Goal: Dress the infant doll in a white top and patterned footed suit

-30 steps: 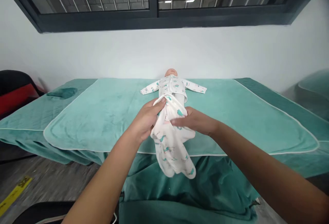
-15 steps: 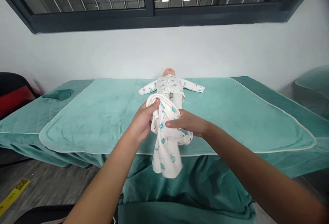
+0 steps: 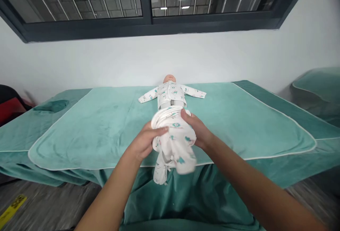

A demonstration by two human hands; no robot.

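We're grasping a soft white garment with green prints (image 3: pixel 176 139) in both hands: left hand (image 3: pixel 145 142) is clamping its left side, right hand (image 3: pixel 198 129) the right near the gathered band, thumbs on top. Likely we're gripping both sides to keep the band spread and the cloth controlled. It's hanging before a doll in a white printed jacket (image 3: pixel 171 91), masking its legs; lower end is blurring, so we can't tell its folds. Doll's lying on its back, arms spread, on a pale-green plush mat (image 3: pixel 95 128) topping a darker-green covered bed (image 3: pixel 292 112). Behind, a white wall (image 3: pixel 106 63) is carrying a dark-framed barred window (image 3: pixel 145 4).
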